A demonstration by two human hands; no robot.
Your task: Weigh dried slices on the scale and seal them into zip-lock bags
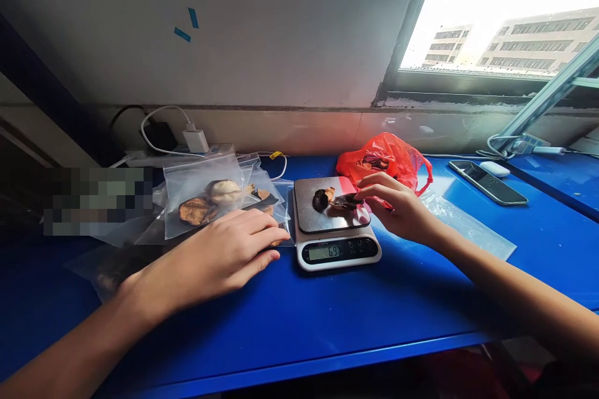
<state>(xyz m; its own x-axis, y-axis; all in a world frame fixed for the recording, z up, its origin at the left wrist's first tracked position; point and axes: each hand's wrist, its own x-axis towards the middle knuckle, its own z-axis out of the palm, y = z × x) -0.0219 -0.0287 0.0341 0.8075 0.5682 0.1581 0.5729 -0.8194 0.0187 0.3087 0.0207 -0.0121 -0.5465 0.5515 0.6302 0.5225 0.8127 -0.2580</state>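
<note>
A white kitchen scale with a steel plate stands on the blue table, its display showing digits that look like 69 or 6.9. On the plate lie a dark round dried slice and a smaller brown piece beside it. My right hand reaches in from the right, its fingertips closed at the end of a long dark dried piece over the plate; the thumb is mostly hidden. Left of the scale, my left hand rests with fingers stretched out over clear zip bags holding brown and pale dried pieces.
Behind the scale sits a red plastic bag with dark dried pieces inside. A flat clear bag lies to the right. Farther right are a phone and a white earphone case. A white charger and cables run along the wall.
</note>
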